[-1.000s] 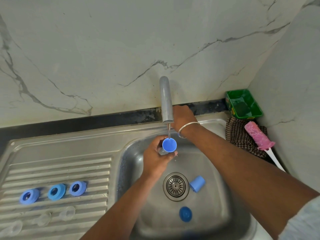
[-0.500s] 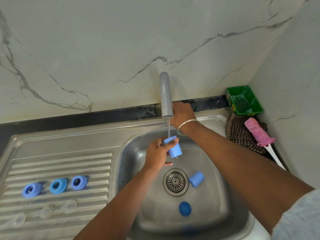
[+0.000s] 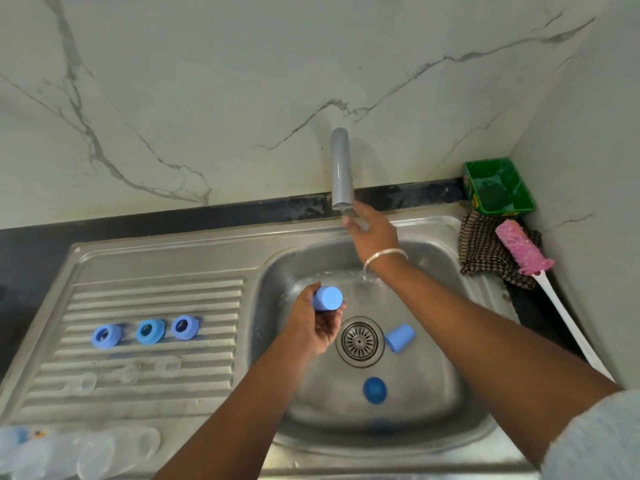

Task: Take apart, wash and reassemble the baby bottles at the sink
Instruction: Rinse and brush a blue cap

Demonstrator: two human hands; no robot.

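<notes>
One blue cap (image 3: 327,298) sits gripped in the left hand (image 3: 313,325), leftward of the drain; right hand (image 3: 372,233) seemingly spread under the tap (image 3: 341,168).

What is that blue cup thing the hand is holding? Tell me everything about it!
The light blue cap is a small, smooth cup of what looks like plastic. The left hand grips it over the sink basin, fingers curled round its side. It is tipped so its flat closed end faces the camera, and its open end is hidden. It is off to the left of the tap, not under it.
</notes>
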